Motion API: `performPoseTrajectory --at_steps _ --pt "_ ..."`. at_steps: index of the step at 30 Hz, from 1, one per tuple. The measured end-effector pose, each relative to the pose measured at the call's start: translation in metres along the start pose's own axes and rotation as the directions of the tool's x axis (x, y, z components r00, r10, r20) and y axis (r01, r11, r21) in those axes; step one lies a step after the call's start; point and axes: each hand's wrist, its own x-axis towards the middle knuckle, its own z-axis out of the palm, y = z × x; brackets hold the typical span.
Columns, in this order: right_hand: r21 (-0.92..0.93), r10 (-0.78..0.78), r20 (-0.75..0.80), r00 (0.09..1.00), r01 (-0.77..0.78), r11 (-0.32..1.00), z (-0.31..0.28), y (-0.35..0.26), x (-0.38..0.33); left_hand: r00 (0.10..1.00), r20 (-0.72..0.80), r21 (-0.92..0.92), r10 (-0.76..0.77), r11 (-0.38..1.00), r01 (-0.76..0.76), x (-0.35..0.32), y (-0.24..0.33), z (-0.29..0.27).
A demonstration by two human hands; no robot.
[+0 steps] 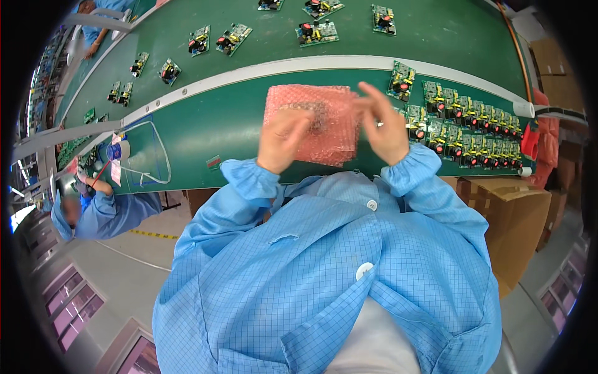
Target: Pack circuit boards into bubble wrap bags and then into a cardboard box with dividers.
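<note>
The pink bubble-wrap stack (327, 146) lay on the green desk (205, 124) directly before the person, its lower edge near the desk's near edge and its upper edge a little short of the pale rail (240, 78). A dark, blurred form (319, 115) showed at the middle of the wrap, too indistinct to name.

The left hand (281, 137) was over the wrap's left side, fingers bent inward; whether that grip was pinching the wrap or merely resting there, I could not tell. The right hand (384, 121) stood at the right edge with its fingers spread, so its grip was loose; I could not tell if a fingertip touched the wrap.

The broadest open stretch ran leftward, from the left hand to the white cord (163, 140), with just a small card (213, 163) by the near edge. On the right, room was tight: the right hand filled the narrow gap before the rows of circuit boards (479, 118), which reached nearly to the desk's right end. One more board (402, 81) sat just beside the rail, above the right hand. Beyond the rail, more boards lay spaced well apart on a green surface (268, 34).
</note>
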Motion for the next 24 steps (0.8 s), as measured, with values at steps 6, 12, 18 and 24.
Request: performPoseTrajectory --at_steps 6,12,18,24 --pt "-0.572 -0.222 0.614 0.757 0.621 0.536 0.063 0.013 0.036 0.924 -0.317 -0.099 -0.215 0.976 0.193 0.023 -0.022 -0.037" --pt "-0.526 -0.182 0.576 0.797 0.532 0.663 0.057 0.024 0.042 0.997 -0.031 0.186 0.065 0.981 -0.058 0.100 -0.006 -0.061" --pt "-0.239 -0.385 -0.178 0.906 0.340 0.910 -0.079 -0.032 -0.035 0.950 0.190 0.194 0.247 0.939 -0.283 0.235 0.035 -0.009" --pt "-0.360 -0.151 -0.835 0.529 -0.318 0.877 -0.213 -0.033 -0.220 0.849 0.515 0.541 0.118 0.724 -0.428 0.341 -0.060 0.133"
